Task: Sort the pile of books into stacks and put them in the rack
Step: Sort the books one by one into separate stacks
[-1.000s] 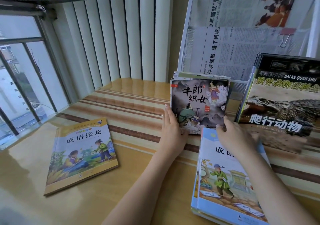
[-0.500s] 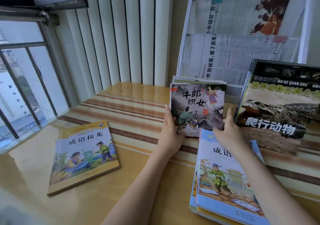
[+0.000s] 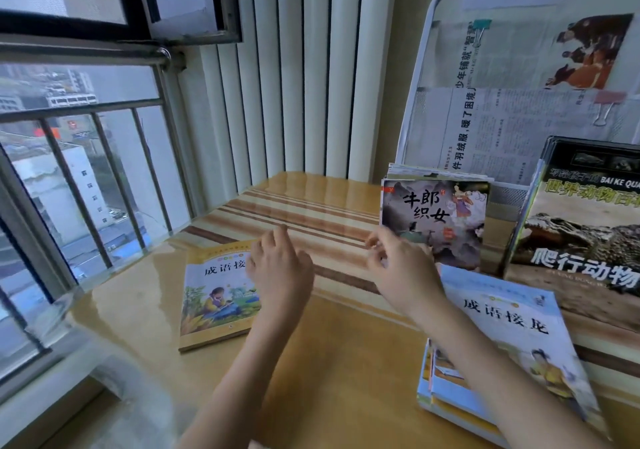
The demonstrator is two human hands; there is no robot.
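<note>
Books spread across striped table [image 3: 304,213], left to right. Far left, lying flat and alone: yellow paperback [image 3: 214,296], title 成语接 legible, last character hidden by left hand [image 3: 280,272]. Thin, light, bendy by the look; glossy cover likely slick on the shiny tabletop, so best slid to the table edge or lifted by a corner, then pinched along the spine. Left hand above its upper right corner, fingers loosely curled, gripping nothing. Right hand [image 3: 401,268] well apart from the left, fingers relaxed, holding nothing, just in front of upright stack of thin picture books [image 3: 433,220] stood in white rack [image 3: 426,50]; front cover reads 牛郎织女. Floppy singly, so better squeezed together at both side edges. Nearer, flat pile of blue books [image 3: 509,338], top one reading 成语接龙. Far right, leaning in rack: dark hardcover [image 3: 581,227], "BAI KE QUA…" and 爬行动物 legible; probably stiff and heavy, wanting both hands. Newspaper [image 3: 502,130] clipped behind, 件羽绒服,暖了困境 readable.
</note>
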